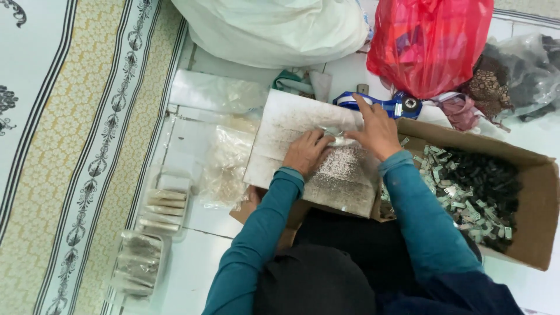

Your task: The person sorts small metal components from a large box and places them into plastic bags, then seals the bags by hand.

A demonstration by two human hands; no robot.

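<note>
At frame centre, the left hand (304, 153) and right hand (376, 133) meet over a worn whitish flat board (291, 125), fingers curled on a small clear plastic packet (335, 135) between them. Right of centre lies a brown cardboard box (534, 216) of small grey-black pieces (475, 189). Beyond, upper right, a red plastic bag (429, 41).

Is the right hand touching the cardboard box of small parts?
Apart. The head view shows the right hand resting on the white board, with bare board between it and the cardboard box.
</note>
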